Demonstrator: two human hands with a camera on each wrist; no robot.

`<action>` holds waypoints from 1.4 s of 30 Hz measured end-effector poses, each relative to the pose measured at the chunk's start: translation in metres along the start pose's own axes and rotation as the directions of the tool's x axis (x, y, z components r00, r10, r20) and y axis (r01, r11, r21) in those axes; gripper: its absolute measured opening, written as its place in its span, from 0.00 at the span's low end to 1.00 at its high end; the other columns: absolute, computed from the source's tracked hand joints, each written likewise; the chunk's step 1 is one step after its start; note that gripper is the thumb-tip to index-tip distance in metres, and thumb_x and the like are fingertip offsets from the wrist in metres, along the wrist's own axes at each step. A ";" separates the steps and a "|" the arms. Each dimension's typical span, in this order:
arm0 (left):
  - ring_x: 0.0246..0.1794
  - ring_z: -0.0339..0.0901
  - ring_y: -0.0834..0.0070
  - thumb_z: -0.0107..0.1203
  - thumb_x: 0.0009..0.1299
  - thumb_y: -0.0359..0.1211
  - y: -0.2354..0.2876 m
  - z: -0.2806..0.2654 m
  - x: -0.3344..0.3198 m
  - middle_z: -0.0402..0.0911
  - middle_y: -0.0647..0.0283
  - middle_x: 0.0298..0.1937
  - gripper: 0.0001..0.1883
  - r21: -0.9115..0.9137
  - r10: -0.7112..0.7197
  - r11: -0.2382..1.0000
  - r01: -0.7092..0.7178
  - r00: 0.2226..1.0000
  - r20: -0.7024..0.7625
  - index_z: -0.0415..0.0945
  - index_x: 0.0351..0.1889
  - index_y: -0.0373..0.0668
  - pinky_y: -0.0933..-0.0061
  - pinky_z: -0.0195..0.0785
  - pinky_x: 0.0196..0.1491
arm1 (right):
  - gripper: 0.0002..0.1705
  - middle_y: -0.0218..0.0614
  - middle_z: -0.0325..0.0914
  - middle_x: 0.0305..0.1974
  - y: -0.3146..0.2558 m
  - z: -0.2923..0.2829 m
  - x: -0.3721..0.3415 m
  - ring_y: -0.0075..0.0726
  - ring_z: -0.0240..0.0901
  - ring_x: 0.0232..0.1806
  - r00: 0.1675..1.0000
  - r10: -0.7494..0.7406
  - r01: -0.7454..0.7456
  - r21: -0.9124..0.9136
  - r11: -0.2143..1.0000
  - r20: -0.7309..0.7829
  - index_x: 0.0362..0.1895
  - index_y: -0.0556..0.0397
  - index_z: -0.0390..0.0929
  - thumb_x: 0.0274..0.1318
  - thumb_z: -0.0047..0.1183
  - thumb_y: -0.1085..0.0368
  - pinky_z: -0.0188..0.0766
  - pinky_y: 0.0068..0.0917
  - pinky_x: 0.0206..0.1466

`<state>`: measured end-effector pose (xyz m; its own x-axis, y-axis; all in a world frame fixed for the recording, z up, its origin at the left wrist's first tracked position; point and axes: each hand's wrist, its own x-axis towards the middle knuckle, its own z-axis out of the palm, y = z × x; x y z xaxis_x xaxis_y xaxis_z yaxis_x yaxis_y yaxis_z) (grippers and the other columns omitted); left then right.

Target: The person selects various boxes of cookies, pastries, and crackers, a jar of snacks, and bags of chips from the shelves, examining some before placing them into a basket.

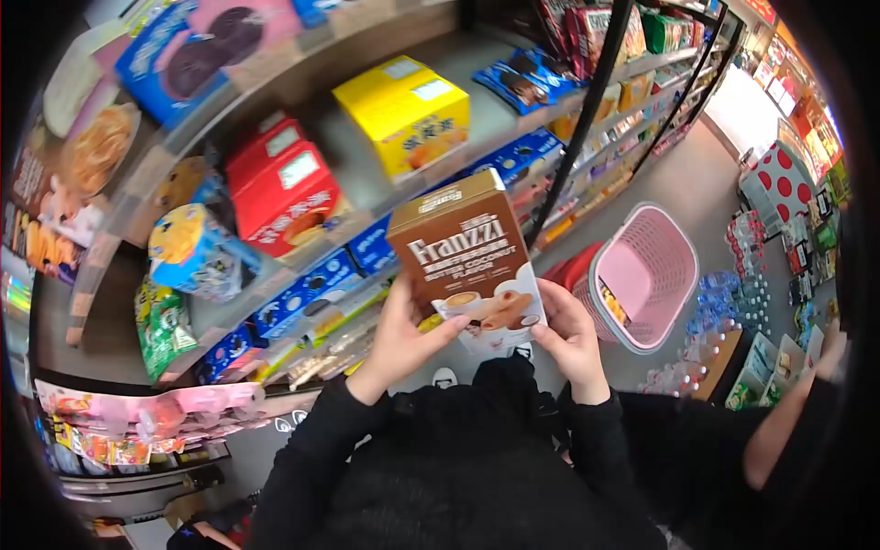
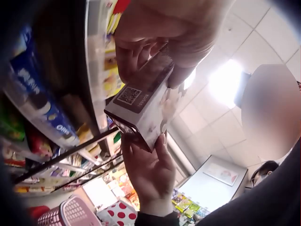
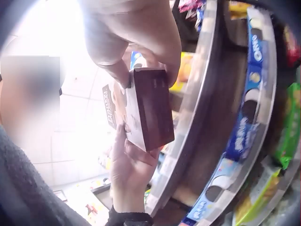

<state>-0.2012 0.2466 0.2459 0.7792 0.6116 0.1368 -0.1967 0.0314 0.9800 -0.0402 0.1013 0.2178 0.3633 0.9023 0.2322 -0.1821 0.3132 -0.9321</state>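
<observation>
A brown and white Franzzi box point(image 1: 472, 261) is held up between both hands in front of the body, its printed front facing the head camera. The left hand point(image 1: 403, 335) grips its lower left side, thumb across the front near the bottom. At the lower right edge the right hand point(image 1: 570, 339) pinches it, thumb on the front corner. In the left wrist view the box point(image 2: 141, 101) shows a side with a square code; in the right wrist view the box point(image 3: 153, 108) shows a dark side. The fingers behind the box are partly hidden.
A shelf holds a yellow box point(image 1: 403, 115), a red box point(image 1: 284, 188) and a blue snack tub point(image 1: 197, 252). On the floor to the right stand a pink basket point(image 1: 646, 275) and bottle packs point(image 1: 733, 302). Another person's arm point(image 1: 793, 426) is at the far right.
</observation>
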 end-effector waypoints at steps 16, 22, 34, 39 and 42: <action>0.51 0.67 0.69 0.55 0.57 0.25 -0.122 0.134 0.085 0.64 0.54 0.51 0.33 -0.117 -0.252 0.962 0.245 0.966 -0.054 0.47 0.58 0.36 0.71 0.64 0.50 | 0.29 0.44 0.60 0.55 0.024 -0.165 -0.010 0.36 0.58 0.56 0.920 0.253 -0.230 0.109 0.967 -0.300 0.57 0.62 0.54 0.47 0.43 0.75 0.59 0.32 0.55; 0.47 0.69 0.72 0.54 0.60 0.27 -0.158 0.141 0.091 0.67 0.55 0.48 0.30 -0.185 -0.429 0.895 0.406 0.898 -0.101 0.50 0.57 0.36 0.74 0.64 0.47 | 0.27 0.41 0.61 0.55 0.039 -0.194 0.001 0.32 0.60 0.54 0.844 0.436 -0.426 0.103 0.899 -0.311 0.56 0.61 0.57 0.50 0.45 0.71 0.58 0.28 0.55; 0.43 0.70 0.71 0.56 0.58 0.36 -0.256 0.213 0.112 0.70 0.52 0.45 0.31 -0.032 -0.653 0.735 0.678 0.720 0.235 0.55 0.54 0.29 0.73 0.65 0.44 | 0.23 0.41 0.66 0.51 0.063 -0.306 -0.069 0.29 0.64 0.50 0.668 0.466 -0.532 0.066 0.844 -0.581 0.54 0.61 0.62 0.52 0.46 0.71 0.58 0.24 0.53; 0.41 0.71 0.75 0.50 0.62 0.32 -0.264 0.240 0.111 0.70 0.56 0.43 0.22 0.106 -0.624 0.763 0.637 0.684 0.378 0.61 0.52 0.34 0.76 0.66 0.43 | 0.23 0.38 0.70 0.47 0.071 -0.388 -0.111 0.26 0.65 0.46 0.586 0.394 -0.636 -0.101 0.765 -0.708 0.53 0.62 0.63 0.52 0.47 0.69 0.59 0.23 0.50; 0.40 0.71 0.76 0.49 0.62 0.33 -0.269 0.235 0.108 0.71 0.58 0.42 0.19 0.194 -0.615 0.781 0.594 0.673 0.411 0.63 0.50 0.35 0.77 0.66 0.42 | 0.24 0.36 0.71 0.43 0.122 -0.431 -0.133 0.25 0.66 0.44 0.564 0.439 -0.719 -0.156 0.677 -0.700 0.54 0.60 0.63 0.51 0.47 0.69 0.60 0.22 0.48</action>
<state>0.0751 0.1186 0.0312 0.8901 0.0679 -0.4507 0.4248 0.2349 0.8743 0.2829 -0.1087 -0.0465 0.7644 0.4390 -0.4722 -0.2424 -0.4831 -0.8414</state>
